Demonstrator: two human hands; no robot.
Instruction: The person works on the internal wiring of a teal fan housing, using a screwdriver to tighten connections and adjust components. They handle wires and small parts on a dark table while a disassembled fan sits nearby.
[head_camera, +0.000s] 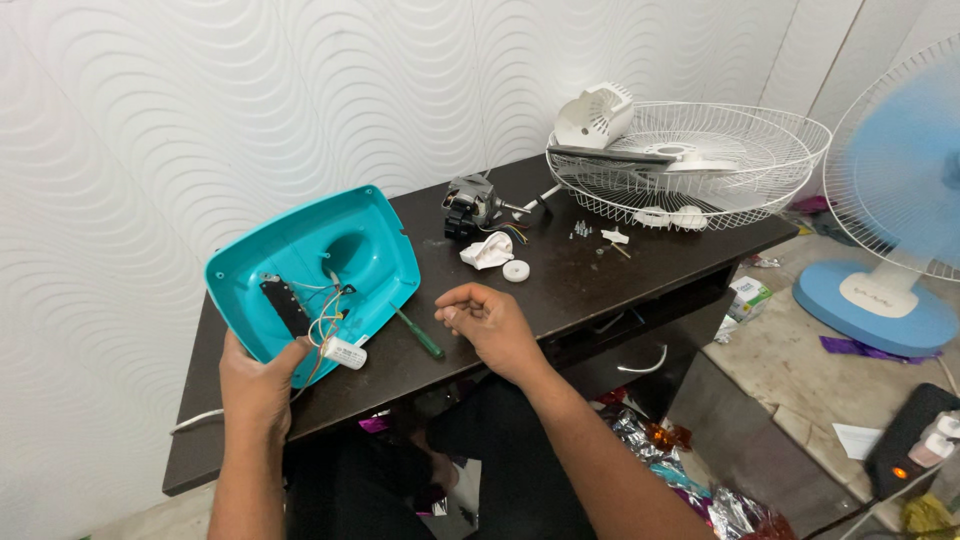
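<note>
My left hand (255, 385) grips the near edge of a teal plastic fan base (330, 250), held tilted with its hollow underside toward me. Inside it I see a black switch strip, thin coloured wires and a white capacitor (345, 352) hanging at the lower edge. My right hand (490, 322) hovers over the dark table (600, 280) with fingers loosely curled and nothing in them. A green-handled screwdriver (418, 333) lies on the table just left of that hand.
Farther back lie a fan motor (470, 205), a crumpled white cloth (488, 250), a small white round part (516, 271), several screws (582, 230) and a white wire fan guard (690, 160). A blue standing fan (890, 200) stands on the floor at the right.
</note>
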